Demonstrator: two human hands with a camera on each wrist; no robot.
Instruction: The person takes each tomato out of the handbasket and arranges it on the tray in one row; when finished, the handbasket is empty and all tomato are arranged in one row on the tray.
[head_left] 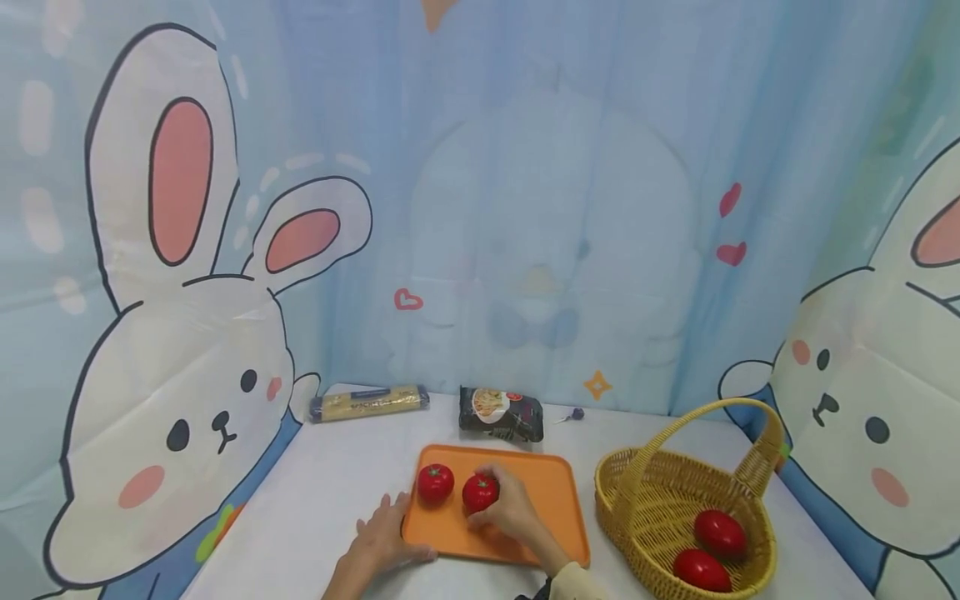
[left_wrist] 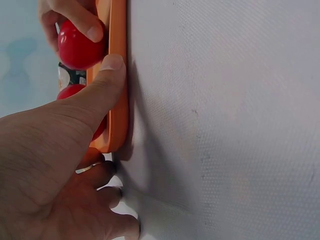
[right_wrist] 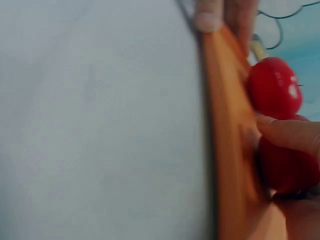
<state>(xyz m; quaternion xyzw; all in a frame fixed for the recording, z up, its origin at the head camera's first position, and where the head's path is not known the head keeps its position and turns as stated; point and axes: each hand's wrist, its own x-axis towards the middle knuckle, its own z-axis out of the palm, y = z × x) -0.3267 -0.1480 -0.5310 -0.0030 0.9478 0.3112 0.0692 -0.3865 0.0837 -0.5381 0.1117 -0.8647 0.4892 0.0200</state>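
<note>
An orange tray (head_left: 558, 508) lies on the white table with two red tomatoes on it. My right hand (head_left: 504, 502) grips the right tomato (head_left: 480, 492), fingers curled over it; in the right wrist view a finger (right_wrist: 290, 135) lies across that tomato (right_wrist: 287, 170). The other tomato (head_left: 435, 483) sits free just left of it. My left hand (head_left: 388, 527) rests flat on the table at the tray's front left corner. Its thumb (left_wrist: 107, 75) presses against the tray rim (left_wrist: 119, 115).
A yellow wicker basket (head_left: 652, 467) with a handle stands at the right and holds two more tomatoes (head_left: 720, 533). A long pasta packet (head_left: 369, 402) and a dark packet (head_left: 501, 412) lie at the back edge by the rabbit-print curtain.
</note>
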